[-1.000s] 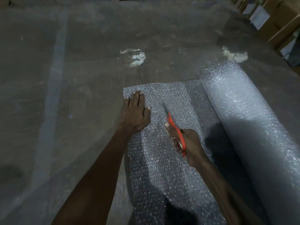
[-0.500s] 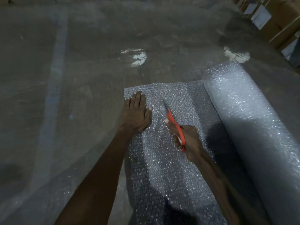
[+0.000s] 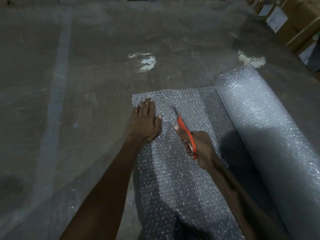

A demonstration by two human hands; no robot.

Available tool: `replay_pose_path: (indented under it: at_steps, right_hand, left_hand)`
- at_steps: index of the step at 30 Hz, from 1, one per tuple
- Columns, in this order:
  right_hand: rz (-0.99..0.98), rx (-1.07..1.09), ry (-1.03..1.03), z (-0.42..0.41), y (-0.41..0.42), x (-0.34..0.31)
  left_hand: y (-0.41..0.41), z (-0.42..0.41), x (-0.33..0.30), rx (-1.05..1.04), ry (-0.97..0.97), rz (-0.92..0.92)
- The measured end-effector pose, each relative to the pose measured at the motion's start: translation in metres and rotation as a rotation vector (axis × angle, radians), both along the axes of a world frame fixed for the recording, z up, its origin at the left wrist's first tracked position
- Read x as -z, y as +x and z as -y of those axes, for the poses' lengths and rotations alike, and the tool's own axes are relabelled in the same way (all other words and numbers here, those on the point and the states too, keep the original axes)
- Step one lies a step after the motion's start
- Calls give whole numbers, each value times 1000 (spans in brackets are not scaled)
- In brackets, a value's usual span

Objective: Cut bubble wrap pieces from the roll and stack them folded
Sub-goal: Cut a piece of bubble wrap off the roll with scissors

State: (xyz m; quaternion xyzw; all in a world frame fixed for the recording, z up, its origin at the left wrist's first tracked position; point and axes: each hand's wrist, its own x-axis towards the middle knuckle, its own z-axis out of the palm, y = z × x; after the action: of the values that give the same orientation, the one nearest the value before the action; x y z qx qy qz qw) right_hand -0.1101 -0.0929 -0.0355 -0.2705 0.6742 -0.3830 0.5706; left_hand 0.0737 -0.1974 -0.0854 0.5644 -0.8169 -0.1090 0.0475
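Bubble wrap roll point(image 3: 270, 135) lies on the floor point(image 3: 86, 66) along the right side, its unrolled sheet point(image 3: 181, 187) spread flat to its left. Your left hand point(image 3: 144, 121) is palm-down near the sheet's far left corner, fingers straight, pressing it flat. Your right hand point(image 3: 199, 146) is curled around the orange-handled scissors point(image 3: 186, 130), blade tip pointing away over the sheet's middle. Cardboard boxes point(image 3: 297, 19) at the far right carry white labels, text unreadable. Wrap is clear and glinting.
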Motion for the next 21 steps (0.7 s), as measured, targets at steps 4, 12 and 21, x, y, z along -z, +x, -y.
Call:
replay_pose_path:
  at_steps: [4,12,21]
  right_hand:
    - [1,10,-5,2,0,-1]
    - [-21,23,-10,13,3,-1]
    - [-7,15,-22,21,3,-3]
  left_hand:
    - [0,1,1,-3,5,7]
    - [-1,1,1,-4,14,21]
    - [-1,1,0,-10,8,6]
